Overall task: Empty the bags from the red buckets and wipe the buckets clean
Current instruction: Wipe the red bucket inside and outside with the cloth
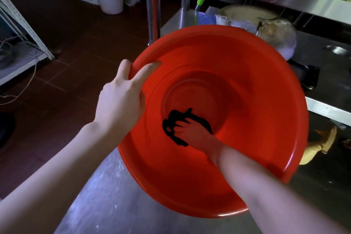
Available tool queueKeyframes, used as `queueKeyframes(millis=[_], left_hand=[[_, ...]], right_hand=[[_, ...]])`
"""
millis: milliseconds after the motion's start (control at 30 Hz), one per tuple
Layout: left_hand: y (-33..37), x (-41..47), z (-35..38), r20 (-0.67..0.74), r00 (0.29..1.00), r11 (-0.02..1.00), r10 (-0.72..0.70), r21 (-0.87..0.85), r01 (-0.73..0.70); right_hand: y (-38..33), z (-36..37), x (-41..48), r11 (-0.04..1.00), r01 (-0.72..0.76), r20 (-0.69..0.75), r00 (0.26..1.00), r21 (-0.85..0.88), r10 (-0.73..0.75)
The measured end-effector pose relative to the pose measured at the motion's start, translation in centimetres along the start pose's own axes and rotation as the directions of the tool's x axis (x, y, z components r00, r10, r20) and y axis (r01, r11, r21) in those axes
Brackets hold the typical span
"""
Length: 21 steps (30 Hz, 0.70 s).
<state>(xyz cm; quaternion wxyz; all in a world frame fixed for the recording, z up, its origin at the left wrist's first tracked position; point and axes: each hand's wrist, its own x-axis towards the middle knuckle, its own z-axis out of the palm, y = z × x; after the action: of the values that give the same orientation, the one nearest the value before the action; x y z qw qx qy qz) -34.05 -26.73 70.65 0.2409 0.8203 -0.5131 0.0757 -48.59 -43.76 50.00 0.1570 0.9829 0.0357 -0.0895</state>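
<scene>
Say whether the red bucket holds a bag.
No bag: inside the red bucket is only the right hand holding a dark cloth.

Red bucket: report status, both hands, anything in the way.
Left hand grips red bucket rim. Right hand holds dark cloth against its inside, near the bottom. No bag inside; nothing blocking.

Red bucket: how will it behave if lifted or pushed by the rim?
Probably light: the left hand alone holds the red bucket by its rim. Its glossy wall looks slippery, so it may slide on the steel table. Mouth wider than base, so rim pressure could tip it.
</scene>
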Motion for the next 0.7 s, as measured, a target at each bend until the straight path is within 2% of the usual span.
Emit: queueKeyframes(millis=[67,167,233,267,333,400,500,567,633,667,700], left_hand=[[0.1,0.1,0.1,-0.006,1.0,1.0,0.014,0.011,-0.014],[0.2,0.1,0.1,-0.014,1.0,1.0,0.006,0.018,-0.005],[0.3,-0.1,0.1,-0.015,1.0,1.0,0.005,0.012,-0.004],[0.5,-0.2,0.1,-0.015,1.0,1.0,0.006,0.015,-0.006],[0.7,-0.4,0.1,-0.015,1.0,1.0,0.008,0.02,-0.008],[0.8,-0.5,0.1,-0.024,1.0,1.0,0.002,0.012,-0.002],[1.0,-0.7,0.1,-0.033,0.999,1.0,-0.01,0.007,0.01],[1.1,-0.7,0.1,-0.036,0.999,1.0,-0.009,0.001,0.009],[1.1,-0.7,0.2,-0.035,0.999,1.0,0.002,0.003,-0.002],[1.0,-0.7,0.2,-0.032,0.999,1.0,0.015,0.004,-0.015],[1.0,-0.6,0.2,-0.029,0.999,0.999,0.034,0.004,-0.034]], right_hand=[[0.7,-0.1,1.3,0.992,-0.102,-0.045,0.993,0.072,0.105],[2.7,-1.2,3.8,0.946,-0.206,0.104,0.977,0.25,0.185],[4.1,-1.9,4.1,0.915,-0.301,0.123,0.953,0.269,0.277],[4.8,-2.2,3.9,0.87,-0.387,0.121,0.922,0.306,0.367],[6.3,-2.7,3.0,0.722,-0.571,0.116,0.809,0.391,0.577],[7.5,-2.5,1.1,0.571,-0.696,0.154,0.682,0.436,0.715],[6.2,-1.4,-2.4,0.344,-0.788,0.257,0.522,0.511,0.813],[3.3,-0.1,-4.0,0.246,-0.816,0.284,0.439,0.523,0.853],[0.5,0.8,-4.0,0.241,-0.849,0.285,0.404,0.47,0.869],[-0.4,0.9,-3.5,0.295,-0.855,0.279,0.435,0.426,0.856],[-1.2,0.9,-2.9,0.392,-0.833,0.259,0.508,0.389,0.822]])
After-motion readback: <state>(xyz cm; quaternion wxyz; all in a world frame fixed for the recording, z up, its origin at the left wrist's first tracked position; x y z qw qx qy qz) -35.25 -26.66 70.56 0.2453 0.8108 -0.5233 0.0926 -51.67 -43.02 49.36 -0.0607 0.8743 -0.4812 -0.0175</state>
